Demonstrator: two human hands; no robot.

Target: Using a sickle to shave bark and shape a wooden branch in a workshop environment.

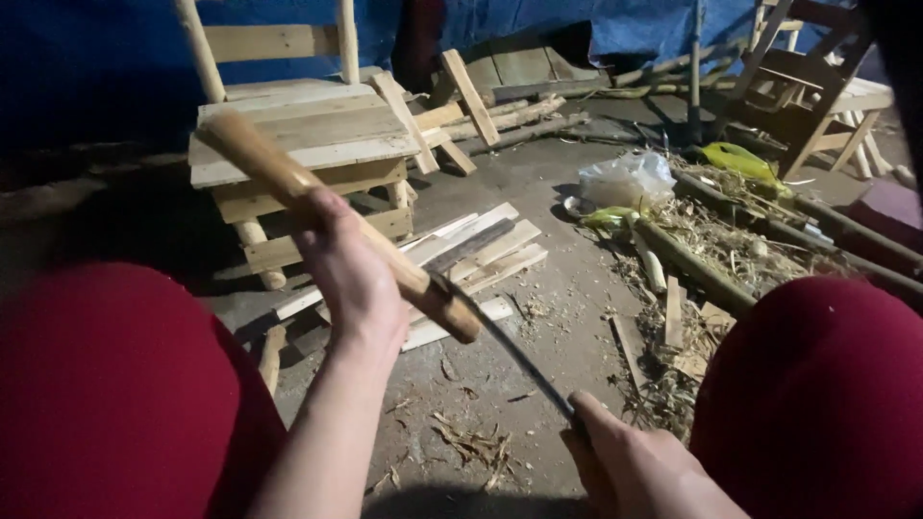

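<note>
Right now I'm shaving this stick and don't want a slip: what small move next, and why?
Probably draw the blade a short stroke along the stick. Its edge already meets the stick's lower end, the left hand grips mid-stick, and the right hand holds the blade's near end.

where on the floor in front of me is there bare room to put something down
Bare concrete lies between the wooden slats and the plastic bag, and farther back, right of the wooden chair. Between your knees it is littered with shavings. The right side, with sticks and straw, is crowded.

One view only, from your head, looking down and forward over your knees, close on your hands, concrete floor (577,288) ahead, wooden chair (308,135) beyond
</note>
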